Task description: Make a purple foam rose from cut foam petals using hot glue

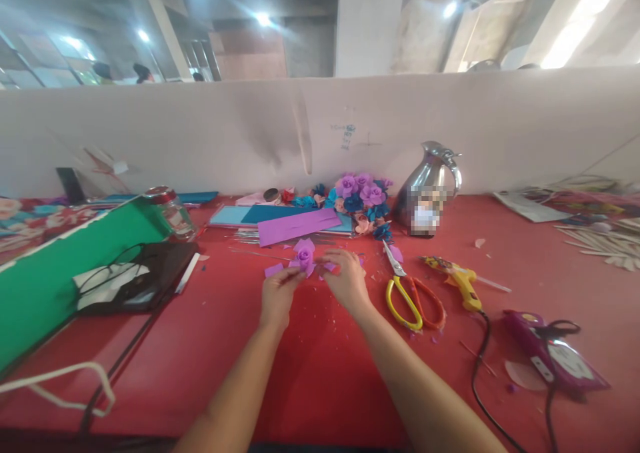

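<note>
A purple paper rose [305, 258] with a coiled centre and spread petals is held upright over the red table. My left hand [280, 296] pinches it at its base, thumb and fingers closed. Just right of the flower, my right hand [346, 281] has its thumb and fingers drawn together toward the petals; what lies between the tips is too small to make out. Behind the hands lies a folded purple paper strip [299, 227] on blue sheets. Scissors [406, 293] with one yellow and one red handle rest right of my right hand. Small purple scraps are scattered around.
Finished paper flowers [367, 196] stand at the back beside a metal jug [425, 186]. On the right lie a yellow glue gun [465, 285] with its cord and a purple pouch [555, 356]. A green board [75, 273], dark bag [145, 276] and jar [173, 213] are left.
</note>
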Motion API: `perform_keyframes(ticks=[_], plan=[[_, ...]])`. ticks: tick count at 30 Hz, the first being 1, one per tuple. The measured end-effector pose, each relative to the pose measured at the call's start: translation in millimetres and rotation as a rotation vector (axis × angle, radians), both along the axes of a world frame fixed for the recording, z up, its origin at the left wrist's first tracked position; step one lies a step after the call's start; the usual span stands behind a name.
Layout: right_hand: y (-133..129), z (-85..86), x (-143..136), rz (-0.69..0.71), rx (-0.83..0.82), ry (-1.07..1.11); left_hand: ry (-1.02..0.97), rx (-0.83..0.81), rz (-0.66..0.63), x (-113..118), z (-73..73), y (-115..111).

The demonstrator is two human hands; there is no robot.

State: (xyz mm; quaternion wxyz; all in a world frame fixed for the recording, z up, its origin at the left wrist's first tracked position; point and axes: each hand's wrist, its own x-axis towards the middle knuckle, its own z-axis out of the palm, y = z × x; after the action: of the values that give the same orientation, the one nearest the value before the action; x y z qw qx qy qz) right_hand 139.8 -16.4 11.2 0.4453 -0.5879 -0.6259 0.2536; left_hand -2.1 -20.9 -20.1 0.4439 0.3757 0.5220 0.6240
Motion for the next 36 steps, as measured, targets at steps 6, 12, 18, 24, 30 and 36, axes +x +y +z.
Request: perform_keyframes(ticks=[6,12,18,24,30,36], plan=[[-2.1,-3.0,-8.8,0.128,0.037,0.065,-0.029,-0.002,-0.041,2.6,5.8,-2.5],[-1.6,-3.2,-7.1,0.156,0.043,-0.029,-0.036,0.013,-0.043,1.9,4.3,-2.7],[1.0,-3.3,-4.6,0.205,0.099,-0.022,-0.007,0.013,-0.028,0.3,0.7,-1.9],[0.3,-4.1,-5.7,0.171,0.103,-0.007,0.046,0.009,-0.029,-0.6,-1.6,-1.5],[1.8,-9.7,-6.6,0.258,0.012,0.13,0.137,0.048,-0.049,-1.2,0.3,-2.5],[7.7,-18.0,-8.6,0.475,-0.11,0.536,0.236,0.121,-0.117,-0.4,6.2,-7.7]])
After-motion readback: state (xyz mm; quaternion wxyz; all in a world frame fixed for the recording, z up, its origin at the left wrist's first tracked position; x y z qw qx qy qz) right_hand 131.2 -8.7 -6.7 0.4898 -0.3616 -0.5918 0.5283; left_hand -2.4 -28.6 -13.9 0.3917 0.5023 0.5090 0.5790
